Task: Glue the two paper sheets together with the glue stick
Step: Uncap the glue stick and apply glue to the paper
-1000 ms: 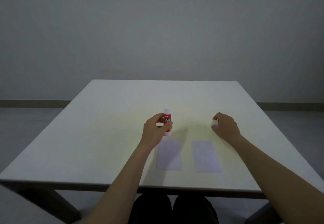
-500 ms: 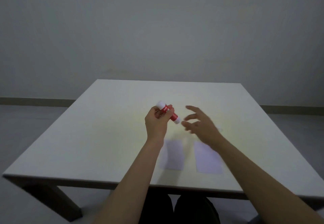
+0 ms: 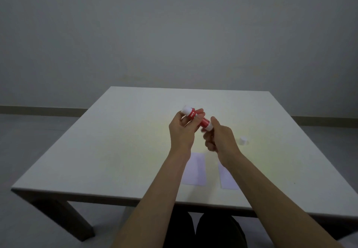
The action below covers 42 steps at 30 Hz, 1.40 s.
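Note:
A red and white glue stick (image 3: 195, 116) is held tilted above the table, its white end up and to the left. My left hand (image 3: 184, 131) grips its red body. My right hand (image 3: 220, 139) pinches its lower white end. The stick's white cap (image 3: 243, 140) stands on the table to the right of my right hand. Two pale paper sheets lie side by side near the front edge: the left sheet (image 3: 196, 169) and the right sheet (image 3: 227, 180), each partly hidden by a forearm.
The white square table (image 3: 108, 150) stands before a bare grey wall. My knees show under its front edge, and grey floor lies on both sides.
The right hand left the cap on the table at the right and came in to take the glue stick's lower end. The left hand tilted the stick from upright.

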Available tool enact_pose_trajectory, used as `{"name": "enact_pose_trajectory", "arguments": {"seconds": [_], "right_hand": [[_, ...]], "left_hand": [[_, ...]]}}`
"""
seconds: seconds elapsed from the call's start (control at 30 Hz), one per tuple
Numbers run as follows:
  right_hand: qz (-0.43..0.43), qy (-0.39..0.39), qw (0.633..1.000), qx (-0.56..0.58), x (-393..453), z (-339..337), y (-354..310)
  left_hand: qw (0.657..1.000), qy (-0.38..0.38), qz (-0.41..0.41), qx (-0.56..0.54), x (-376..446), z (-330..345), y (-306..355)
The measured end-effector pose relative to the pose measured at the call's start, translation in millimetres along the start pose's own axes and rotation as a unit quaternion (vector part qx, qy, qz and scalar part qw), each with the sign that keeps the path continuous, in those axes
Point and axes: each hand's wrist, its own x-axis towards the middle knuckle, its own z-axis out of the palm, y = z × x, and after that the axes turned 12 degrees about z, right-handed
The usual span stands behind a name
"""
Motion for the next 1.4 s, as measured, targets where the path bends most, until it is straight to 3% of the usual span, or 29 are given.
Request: {"name": "enact_pose_trajectory", "arguments": {"seconds": [0.07,0.13,0.2,0.33,0.4,0.57,0.63,0.8,0.9,1.03,1.1,1.13,1.27,1.4], "right_hand": [[-0.089,-0.024,0.995,-0.027,-1.5,-2.4,-0.2],[-0.114,-0.062,0.991,-0.028,-0.4,-5.0,0.1],[-0.062,-0.086,0.994,0.011,0.6,-4.4,-0.4],[0.143,-0.063,0.984,0.089,1.4,0.3,-1.9],[0.163,-0.065,0.981,0.079,2.0,-1.2,-2.6],[-0.049,-0.099,0.994,0.0,3.0,-2.1,2.3],[-0.059,-0.111,0.992,0.013,2.9,-0.4,3.1],[0.153,-0.077,0.982,0.076,-0.1,3.0,-0.2],[0.191,-0.085,0.976,0.069,-1.6,2.8,-0.1],[0.006,-0.079,0.996,-0.036,-2.7,3.1,4.3],[-0.046,-0.099,0.993,-0.055,-3.2,1.8,3.1],[-0.025,-0.11,0.993,-0.04,-2.4,0.9,1.3],[0.194,-0.133,0.969,0.074,-3.1,0.7,-2.5],[0.228,-0.111,0.966,0.057,-3.9,-1.1,3.2]], "left_hand": [[1.0,0.023,0.003,0.008,3.5,-1.8,1.3],[0.999,0.029,0.003,-0.015,5.7,-2.4,2.8],[1.0,0.02,0.006,-0.017,5.3,-1.7,3.9],[0.999,-0.025,0.02,0.005,-0.8,-1.0,1.9],[1.0,-0.023,0.015,-0.009,-2.5,-2.9,0.0],[1.0,0.014,0.009,-0.008,3.6,-9.3,0.9],[1.0,0.013,0.004,-0.028,4.3,-8.6,2.7],[0.999,-0.031,0.007,-0.028,-1.6,-10.3,2.2],[0.998,-0.024,-0.007,-0.057,-6.1,-12.1,-0.2],[0.998,0.0,-0.016,-0.061,-2.5,-16.4,0.3],[0.997,0.001,-0.019,-0.069,-1.1,-18.5,1.1],[0.997,-0.002,-0.02,-0.071,-1.5,-18.6,1.1],[0.998,-0.032,-0.01,-0.047,-6.1,-18.8,-1.6],[0.997,-0.06,-0.013,-0.051,-9.4,-19.9,-5.9]]}}
